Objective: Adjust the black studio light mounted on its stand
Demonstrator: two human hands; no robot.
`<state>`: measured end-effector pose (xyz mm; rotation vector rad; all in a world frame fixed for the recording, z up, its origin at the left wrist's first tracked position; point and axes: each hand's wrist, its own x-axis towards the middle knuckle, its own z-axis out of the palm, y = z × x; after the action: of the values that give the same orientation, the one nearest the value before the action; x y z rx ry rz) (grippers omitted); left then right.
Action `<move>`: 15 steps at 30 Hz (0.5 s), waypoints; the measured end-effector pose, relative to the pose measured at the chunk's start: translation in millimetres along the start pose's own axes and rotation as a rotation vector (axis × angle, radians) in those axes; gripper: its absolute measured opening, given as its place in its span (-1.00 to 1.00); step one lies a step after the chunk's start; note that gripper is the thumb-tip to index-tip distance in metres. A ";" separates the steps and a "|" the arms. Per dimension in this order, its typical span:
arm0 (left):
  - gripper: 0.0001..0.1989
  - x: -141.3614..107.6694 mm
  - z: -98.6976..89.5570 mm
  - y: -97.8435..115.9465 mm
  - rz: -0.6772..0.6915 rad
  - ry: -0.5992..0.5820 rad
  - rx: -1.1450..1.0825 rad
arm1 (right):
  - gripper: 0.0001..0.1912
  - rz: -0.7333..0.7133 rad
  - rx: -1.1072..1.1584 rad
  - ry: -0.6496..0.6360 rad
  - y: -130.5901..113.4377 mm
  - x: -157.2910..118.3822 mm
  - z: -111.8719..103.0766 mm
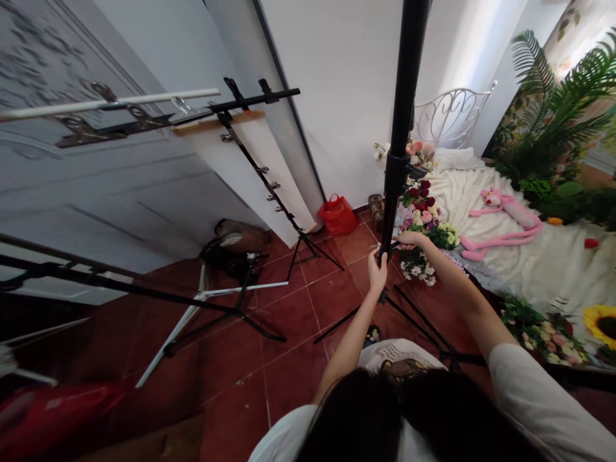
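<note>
A tall black stand pole point(398, 122) rises upright in front of me, its tripod legs point(418, 314) spread on the floor. My left hand point(378, 271) is wrapped round the lower part of the pole. Just right of it, my right hand point(408, 240) is closed at the pole's side, its fingers on a small dark part that looks like a knob. The exact shape of that part is hard to make out. A thicker collar point(397, 172) sits on the pole above both hands.
Left are a backdrop stand point(262, 170) with clips, white paper point(231, 167) and more tripod legs. A red bag point(338, 215) lies by the wall. At right, flowers point(423, 212) border a bed point(543, 269) holding a pink plush toy point(517, 212). Palm leaves stand behind.
</note>
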<state>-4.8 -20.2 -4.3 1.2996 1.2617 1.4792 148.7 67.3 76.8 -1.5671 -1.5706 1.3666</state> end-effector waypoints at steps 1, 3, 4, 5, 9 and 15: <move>-0.59 -5.1 -1.5 -5.5 -0.017 0.026 0.022 | -0.47 0.029 0.014 -0.003 6.9 -7.4 -0.6; -0.61 -18.0 -3.0 -18.3 -0.062 0.076 0.065 | -0.45 0.113 0.094 0.006 26.7 -29.8 -1.4; -0.62 -25.5 -2.8 -25.3 -0.097 0.090 0.082 | -0.46 0.147 0.190 0.032 39.4 -44.7 -1.2; -0.63 -33.3 -1.6 -32.3 -0.140 0.085 0.089 | -0.48 0.174 0.291 0.056 53.6 -61.8 -0.4; -0.69 -62.7 16.2 -53.9 -0.322 -0.122 0.039 | -0.58 0.301 0.573 0.214 115.2 -141.5 11.0; -0.67 -95.9 78.1 -44.7 -0.317 -0.541 0.002 | -0.68 0.419 0.889 0.521 175.6 -251.6 44.4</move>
<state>86.1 -89.7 -69.2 1.3115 1.0425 0.8281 227.4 -214.5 -25.7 -1.4950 -0.2390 1.4049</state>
